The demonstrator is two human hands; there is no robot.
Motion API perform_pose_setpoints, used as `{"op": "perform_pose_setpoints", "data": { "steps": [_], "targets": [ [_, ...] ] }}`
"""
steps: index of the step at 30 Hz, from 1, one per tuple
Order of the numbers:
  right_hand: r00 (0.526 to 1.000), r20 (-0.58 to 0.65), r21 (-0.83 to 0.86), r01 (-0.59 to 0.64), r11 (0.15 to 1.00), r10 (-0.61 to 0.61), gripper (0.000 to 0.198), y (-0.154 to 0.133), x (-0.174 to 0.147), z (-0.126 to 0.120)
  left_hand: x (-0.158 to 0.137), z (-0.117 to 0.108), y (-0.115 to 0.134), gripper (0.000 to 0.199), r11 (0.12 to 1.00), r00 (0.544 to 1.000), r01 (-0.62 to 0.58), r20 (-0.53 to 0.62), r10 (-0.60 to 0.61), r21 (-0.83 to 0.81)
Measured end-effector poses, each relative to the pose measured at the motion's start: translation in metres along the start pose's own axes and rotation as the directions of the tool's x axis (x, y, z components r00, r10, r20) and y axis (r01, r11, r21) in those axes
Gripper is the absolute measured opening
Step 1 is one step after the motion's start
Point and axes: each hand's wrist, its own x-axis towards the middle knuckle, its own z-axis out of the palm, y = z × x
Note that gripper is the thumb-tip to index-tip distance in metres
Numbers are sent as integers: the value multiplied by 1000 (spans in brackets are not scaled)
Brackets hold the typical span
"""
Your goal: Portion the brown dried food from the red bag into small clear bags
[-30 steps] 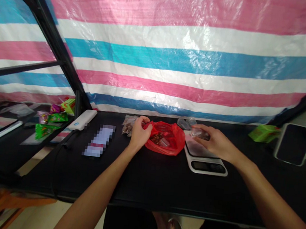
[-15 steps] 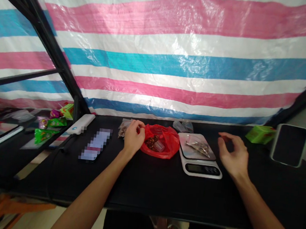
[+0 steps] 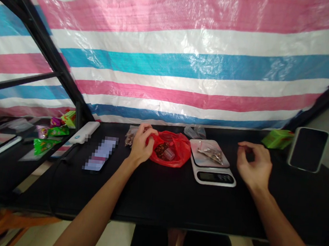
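My left hand is at the left rim of a red plastic bag, its curled fingers closed on the edge. Small brown pieces and a clear plastic cup lie inside the bag. On the white digital scale rests a small clear packet with brownish contents. Right of the scale hovers my right hand, fingers curved and thumb slightly apart, holding nothing I can see. Another clear packet of brown pieces lies behind my left hand, partly covered by it.
To the left are a phone and a white power-bank-like device. Clear plastic bags lie behind the scale. A green box and a dark-screened device stand at right. Black metal bars frame the striped sheet.
My right hand has drawn slightly right, away from the scale, its thumb and forefinger nearer each other. My left hand stays at the red bag's rim. The view has shifted a little.
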Motion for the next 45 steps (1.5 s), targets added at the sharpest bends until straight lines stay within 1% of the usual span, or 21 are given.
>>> {"op": "perform_pose_setpoints", "data": {
  "steps": [7,10,12,14,17,20,23,26,27,30,32,33,35,36,37,39,40,41,43,44,45],
  "targets": [
    [998,-60,-71,27,997,-31,16,7,1,0,-1,-1,-3,24,1000,999,-28,-18,28,3],
    [999,-16,-43,45,998,-46,17,10,1,1,1,-3,-6,24,999,998,-34,-50,34,10],
    [997,41,-12,59,998,-59,17,10,1,1,3,-6,-7,25,999,996,-33,-77,34,7],
    [988,131,35,81,996,-85,19,8,1,1,4,-8,-6,26,999,997,-34,-64,33,-5],
    [950,275,108,121,987,-147,27,-1,0,2,4,-10,1,23,998,997,-56,45,57,-42],
    [913,360,122,157,980,-191,36,-10,1,6,1,-8,14,17,992,978,-97,179,110,-78],
    [868,446,89,198,976,-217,42,-15,7,13,-3,-3,26,12,987,959,-130,242,148,-91],
    [823,527,106,184,977,-212,49,-25,19,22,-5,2,32,15,987,964,-101,235,128,-123],
    [826,528,134,151,979,-199,52,-32,23,24,-5,3,33,17,986,969,-85,218,115,-141],
    [888,434,286,25,958,-153,57,-66,33,34,-2,3,33,17,972,989,-13,143,48,-235],
    [915,371,431,-16,902,-161,45,-98,35,44,0,3,31,15,948,991,64,133,-23,-313],
    [915,360,495,-24,869,-180,37,-115,35,51,1,3,31,21,930,986,111,155,-59,-351],
    [900,371,544,-13,839,-227,22,-146,34,65,2,4,28,40,878,968,212,217,-127,-429],
    [882,390,553,6,833,-265,16,-158,33,73,3,5,26,45,846,958,257,237,-160,-468],
    [842,432,568,24,823,-323,12,-167,32,80,4,6,24,45,815,951,294,240,-196,-500],
    [766,486,592,65,804,-420,10,-177,29,90,7,10,18,40,770,939,344,205,-277,-538],
    [745,498,595,79,800,-443,10,-177,28,93,9,11,14,39,758,931,362,168,-325,-542],
    [741,504,581,90,809,-444,10,-176,26,94,11,12,10,38,752,918,382,128,-374,-537],
    [734,546,497,104,862,-404,8,-169,21,94,14,13,3,38,755,889,414,48,-455,-509],
    [709,596,431,116,895,-378,8,-165,19,93,14,13,-1,37,767,878,424,12,-478,-482],
    [665,656,364,134,922,-356,10,-161,16,92,14,13,-4,35,788,873,430,-20,-487,-440]
  ]
}}
